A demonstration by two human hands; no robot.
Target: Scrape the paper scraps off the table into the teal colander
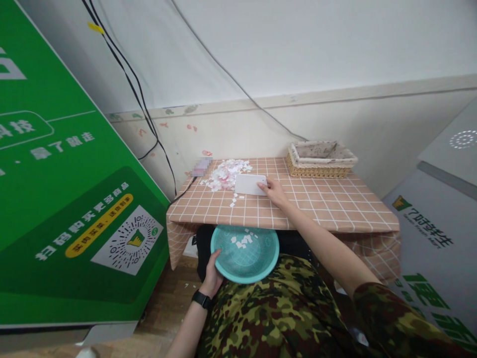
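Note:
My right hand (pixel 275 192) reaches over the table and grips the right end of a flat white rectangular plate (pixel 246 184). The plate lies on or just above the cloth, against the right side of a heap of small white and pink paper pieces (pixel 224 173). A few loose white squares (pixel 234 201) lie nearer the table's front edge. Below that edge, over my lap, my left hand (pixel 213 273) holds the left rim of a turquoise plastic sieve basket (pixel 257 277). Several white paper bits (pixel 244 241) are inside it.
A brown checked cloth (pixel 320 206) covers the table. At its back right stands a lined wicker basket (pixel 322 169); a blurred-out object (pixel 201 167) with a cable sits back left. A green panel (pixel 93 164) rises on the left, a white cabinet (pixel 443 199) on the right.

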